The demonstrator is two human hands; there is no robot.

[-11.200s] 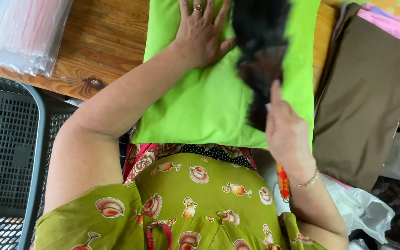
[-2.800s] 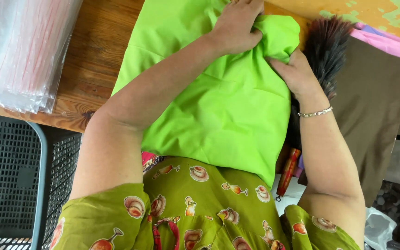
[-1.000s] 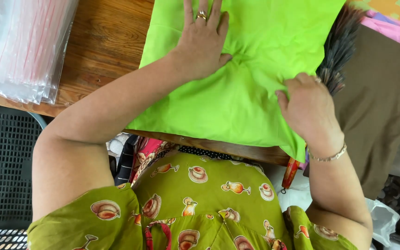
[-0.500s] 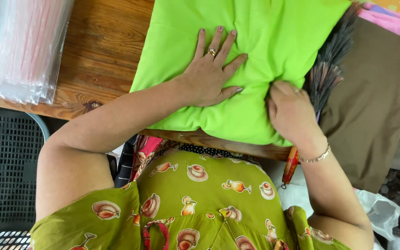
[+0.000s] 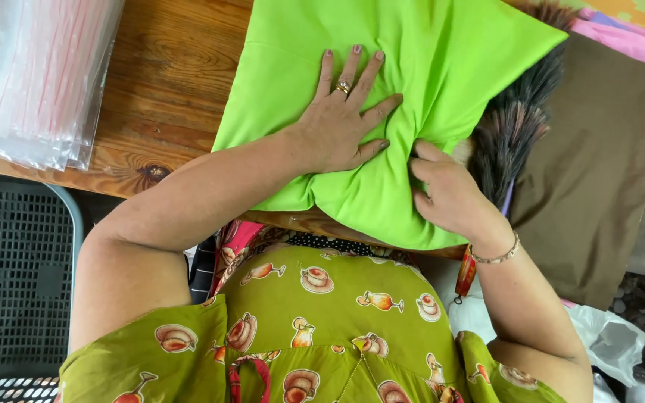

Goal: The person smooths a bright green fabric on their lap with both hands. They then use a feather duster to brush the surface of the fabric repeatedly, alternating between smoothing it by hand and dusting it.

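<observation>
Two hands work on one bright green cloth (image 5: 412, 67) spread on the wooden table (image 5: 166, 89). The cloth's long axis runs from the table's near edge, by the person's body, away toward the far side, leaning slightly right; one corner points right, toward the brown fabric (image 5: 599, 164). The near edge of the cloth hangs just over the table's edge.

The left hand (image 5: 341, 119) lies flat on the cloth's near half, fingers spread and pointing away, a ring on one finger, gripping nothing. The right hand (image 5: 446, 194) sits just to its right at the cloth's right edge, fingers curled and bunching a fold of the green cloth. The hands are close but not touching; creases in the cloth run between them.

A dark brush (image 5: 520, 123) lies half under the cloth's right edge, beside the right hand. Clear plastic bags (image 5: 31, 75) are stacked at the table's left, well apart. A black crate (image 5: 16, 276) stands below them.
</observation>
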